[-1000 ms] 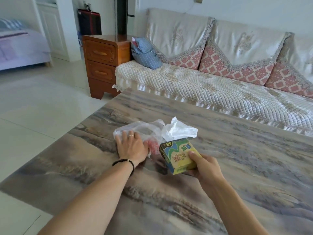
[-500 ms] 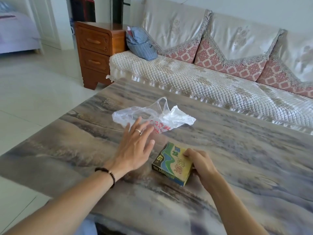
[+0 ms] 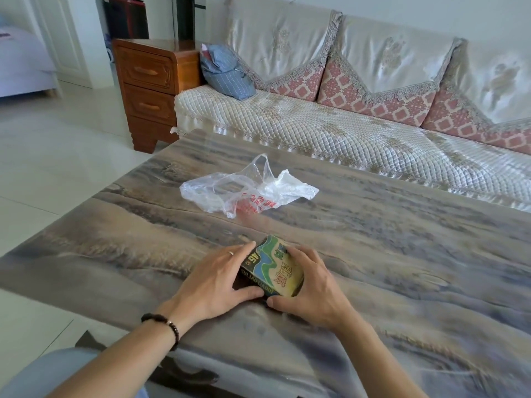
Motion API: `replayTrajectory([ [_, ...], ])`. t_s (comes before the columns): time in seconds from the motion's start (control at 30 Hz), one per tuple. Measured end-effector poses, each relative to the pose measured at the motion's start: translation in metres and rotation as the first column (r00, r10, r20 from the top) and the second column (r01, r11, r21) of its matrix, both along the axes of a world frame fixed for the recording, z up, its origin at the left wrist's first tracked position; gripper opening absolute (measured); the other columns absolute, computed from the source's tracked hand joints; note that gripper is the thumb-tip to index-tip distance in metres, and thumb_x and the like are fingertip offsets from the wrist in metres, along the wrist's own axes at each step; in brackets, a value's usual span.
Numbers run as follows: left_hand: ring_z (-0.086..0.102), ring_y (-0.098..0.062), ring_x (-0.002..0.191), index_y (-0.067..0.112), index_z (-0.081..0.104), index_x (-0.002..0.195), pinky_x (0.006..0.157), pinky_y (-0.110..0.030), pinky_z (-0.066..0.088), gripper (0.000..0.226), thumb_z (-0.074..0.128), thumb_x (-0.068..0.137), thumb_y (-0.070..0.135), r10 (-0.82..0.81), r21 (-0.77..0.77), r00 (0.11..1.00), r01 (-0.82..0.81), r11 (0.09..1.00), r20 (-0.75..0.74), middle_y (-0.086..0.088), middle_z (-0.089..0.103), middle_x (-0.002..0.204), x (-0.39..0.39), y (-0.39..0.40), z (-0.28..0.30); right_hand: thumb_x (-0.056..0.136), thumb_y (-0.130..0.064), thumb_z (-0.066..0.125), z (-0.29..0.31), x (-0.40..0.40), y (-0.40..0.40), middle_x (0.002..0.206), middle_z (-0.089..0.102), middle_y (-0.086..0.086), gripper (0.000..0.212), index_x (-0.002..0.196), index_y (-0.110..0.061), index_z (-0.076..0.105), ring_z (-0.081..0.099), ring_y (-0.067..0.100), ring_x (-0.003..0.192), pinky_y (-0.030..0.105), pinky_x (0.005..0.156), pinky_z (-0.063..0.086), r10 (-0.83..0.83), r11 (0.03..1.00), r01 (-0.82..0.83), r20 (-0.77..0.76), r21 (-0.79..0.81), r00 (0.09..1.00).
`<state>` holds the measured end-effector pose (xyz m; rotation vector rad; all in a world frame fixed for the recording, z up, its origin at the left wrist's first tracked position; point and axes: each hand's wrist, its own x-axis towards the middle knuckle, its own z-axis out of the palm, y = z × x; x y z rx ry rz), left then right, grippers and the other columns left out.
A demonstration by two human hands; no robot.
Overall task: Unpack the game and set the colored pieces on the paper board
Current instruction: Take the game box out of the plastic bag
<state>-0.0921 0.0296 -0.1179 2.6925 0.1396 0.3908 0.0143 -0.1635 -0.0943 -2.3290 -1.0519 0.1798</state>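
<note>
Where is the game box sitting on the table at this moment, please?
In the head view the game box lies near the table's front edge, held between the left hand and right hand, with the plastic bag beyond it.

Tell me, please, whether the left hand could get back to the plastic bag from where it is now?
Probably yes. The left hand grips the game box, and the plastic bag lies farther out on the table with only bare tabletop between; it must release the box first.

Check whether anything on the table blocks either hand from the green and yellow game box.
Nothing visible does. The left hand and right hand both grip the green and yellow cardboard game box; the crumpled clear plastic bag lies apart, farther back.
</note>
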Motion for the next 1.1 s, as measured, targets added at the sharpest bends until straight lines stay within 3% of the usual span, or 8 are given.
replayTrajectory([
  [0.23, 0.047, -0.017, 0.127, 0.031, 0.018, 0.15, 0.101, -0.032, 0.04, 0.11, 0.057, 0.062, 0.083, 0.012, -0.127, 0.999, -0.018, 0.992, -0.05, 0.002, 0.047, 0.142, -0.005, 0.001, 0.003, 0.053, -0.064, 0.064, 0.018, -0.008, -0.002, 0.122, 0.051, -0.014, 0.092, 0.136, -0.031, 0.045, 0.049, 0.004, 0.108, 0.02, 0.088, 0.038, -0.069, 0.997, 0.072, -0.149, 0.011, 0.986],
  [0.33, 0.048, -0.011, 0.125, 0.034, 0.024, 0.147, 0.098, -0.027, 0.041, 0.104, 0.067, 0.062, 0.075, 0.011, -0.143, 0.999, -0.015, 0.99, -0.032, 0.011, 0.05, 0.138, -0.006, 0.001, 0.006, 0.064, -0.059, 0.064, 0.032, 0.0, -0.004, 0.108, 0.063, -0.013, 0.062, 0.12, -0.032, 0.06, 0.057, 0.007, 0.097, 0.023, 0.079, 0.042, -0.108, 0.993, 0.118, -0.224, 0.029, 0.969],
  [0.4, 0.047, -0.009, 0.123, 0.038, 0.025, 0.145, 0.097, -0.025, 0.04, 0.096, 0.067, 0.065, 0.07, 0.007, -0.102, 1.0, -0.01, 0.995, -0.03, 0.014, 0.05, 0.136, -0.008, -0.001, 0.007, 0.077, -0.055, 0.062, 0.04, 0.007, -0.003, 0.082, 0.067, -0.014, 0.034, 0.093, -0.026, 0.07, 0.059, 0.008, 0.079, 0.022, 0.066, 0.043, -0.139, 0.979, 0.169, -0.229, 0.113, 0.963],
  [0.47, 0.043, -0.007, 0.125, 0.042, 0.019, 0.146, 0.101, -0.027, 0.039, 0.094, 0.061, 0.067, 0.071, -0.012, -0.059, 0.999, 0.01, 0.998, -0.031, 0.016, 0.045, 0.141, -0.009, -0.003, 0.009, 0.088, -0.045, 0.059, 0.044, 0.014, -0.002, 0.064, 0.062, -0.009, 0.03, 0.074, -0.02, 0.066, 0.055, 0.013, 0.065, 0.025, 0.058, 0.042, -0.206, 0.948, 0.231, -0.131, 0.218, 0.97],
  [0.57, 0.036, -0.007, 0.131, 0.047, 0.014, 0.145, 0.107, -0.028, 0.034, 0.085, 0.052, 0.074, 0.072, -0.071, 0.009, 0.997, 0.071, 0.997, -0.041, 0.017, 0.037, 0.146, -0.009, -0.005, 0.01, 0.093, -0.039, 0.054, 0.043, 0.029, -0.001, 0.071, 0.062, -0.003, 0.028, 0.083, -0.016, 0.065, 0.055, 0.019, 0.07, 0.035, 0.063, 0.043, -0.27, 0.945, 0.229, 0.162, 0.233, 0.949],
  [0.67, 0.03, -0.007, 0.136, 0.046, 0.013, 0.145, 0.111, -0.029, 0.029, 0.084, 0.047, 0.075, 0.076, -0.081, 0.035, 0.995, 0.083, 0.996, -0.053, 0.017, 0.032, 0.15, -0.008, -0.004, 0.01, 0.094, -0.034, 0.054, 0.043, 0.045, -0.001, 0.075, 0.065, -0.003, 0.025, 0.087, -0.014, 0.067, 0.057, 0.019, 0.07, 0.033, 0.063, 0.04, -0.307, 0.936, 0.25, 0.226, 0.248, 0.924],
  [0.87, 0.023, -0.005, 0.138, 0.042, 0.012, 0.148, 0.112, -0.025, 0.02, 0.086, 0.046, 0.077, 0.077, -0.078, 0.053, 0.996, 0.08, 0.995, -0.041, 0.018, 0.027, 0.152, -0.006, -0.004, 0.007, 0.093, -0.036, 0.058, 0.048, 0.081, 0.009, 0.064, 0.067, 0.006, 0.03, 0.084, -0.01, 0.069, 0.065, 0.019, 0.058, 0.036, 0.061, 0.058, -0.556, 0.724, 0.614, -0.261, 0.315, 0.789],
  [1.1, 0.022, -0.006, 0.139, 0.043, 0.009, 0.148, 0.112, -0.025, 0.018, 0.087, 0.045, 0.077, 0.078, -0.044, 0.057, 0.997, 0.047, 0.997, -0.057, 0.015, 0.026, 0.153, -0.006, -0.006, 0.006, 0.087, -0.025, 0.065, 0.03, 0.107, 0.052, 0.069, 0.071, 0.018, 0.025, 0.075, -0.004, 0.07, 0.065, 0.023, 0.049, 0.03, 0.054, 0.055, -0.506, 0.616, 0.77, -0.665, 0.168, 0.55],
])
